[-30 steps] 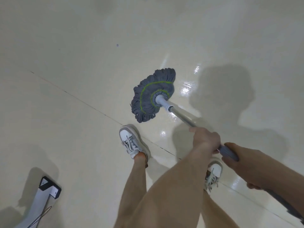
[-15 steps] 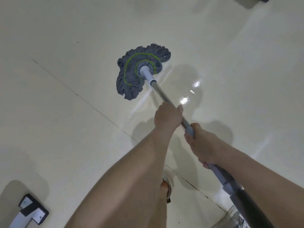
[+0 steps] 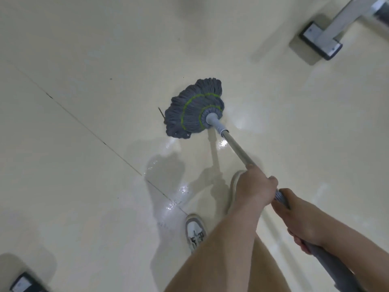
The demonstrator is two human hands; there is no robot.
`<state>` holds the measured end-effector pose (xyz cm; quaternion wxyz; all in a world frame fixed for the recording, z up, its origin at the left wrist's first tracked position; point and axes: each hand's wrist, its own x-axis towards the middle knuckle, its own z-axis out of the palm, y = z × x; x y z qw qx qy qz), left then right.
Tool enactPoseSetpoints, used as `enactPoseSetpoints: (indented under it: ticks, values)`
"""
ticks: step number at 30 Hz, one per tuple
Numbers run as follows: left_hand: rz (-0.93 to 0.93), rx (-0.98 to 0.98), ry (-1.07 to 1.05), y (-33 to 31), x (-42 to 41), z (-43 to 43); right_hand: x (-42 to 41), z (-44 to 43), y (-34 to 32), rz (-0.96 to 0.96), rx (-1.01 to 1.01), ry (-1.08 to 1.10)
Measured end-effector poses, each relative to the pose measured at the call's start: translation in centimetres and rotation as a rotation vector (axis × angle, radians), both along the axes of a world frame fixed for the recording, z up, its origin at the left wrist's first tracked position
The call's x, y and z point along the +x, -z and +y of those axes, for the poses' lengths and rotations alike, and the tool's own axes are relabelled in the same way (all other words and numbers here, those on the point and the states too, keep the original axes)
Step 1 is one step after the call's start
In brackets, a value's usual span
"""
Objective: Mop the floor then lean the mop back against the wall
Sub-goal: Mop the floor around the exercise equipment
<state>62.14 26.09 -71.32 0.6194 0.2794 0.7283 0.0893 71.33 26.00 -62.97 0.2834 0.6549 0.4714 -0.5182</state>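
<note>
A mop with a grey string head [image 3: 193,110] ringed in green lies flat on the cream floor [image 3: 84,186], ahead of me at centre. Its metal handle [image 3: 235,148] slants down to the right into my hands. My left hand [image 3: 253,188] is wrapped around the shaft, higher up toward the head. My right hand [image 3: 299,220] grips the grey sleeve of the handle just behind it. Wet shiny streaks cover the floor between the mop head and my feet.
A white furniture foot with a black pad [image 3: 320,39] stands at the top right. Another black-padded foot [image 3: 23,283] shows at the bottom left corner. My white sneaker [image 3: 194,230] is planted by a dark floor seam [image 3: 88,127] that runs diagonally. A small dark scrap lies left of the mop head.
The mop head has swung to the right and closer to my feet. Both hands kept their grip on the handle. The view shifted, bringing the top-right furniture foot into sight.
</note>
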Motion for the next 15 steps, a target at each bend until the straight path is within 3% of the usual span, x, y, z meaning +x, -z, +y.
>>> enactPoseSetpoints:
  ticks: [5,10,15]
  values:
    - [0.065,-0.044,-0.071,1.3,-3.5,6.5,-3.5,6.1,1.2,0.062,-0.061,0.038]
    - [0.183,0.025,-0.135,3.1,-10.3,15.7,-9.4,16.0,5.0,0.182,-0.012,-0.123]
    - [0.255,0.055,-0.284,5.3,-16.0,21.1,-15.5,22.1,7.7,0.235,0.014,-0.148]
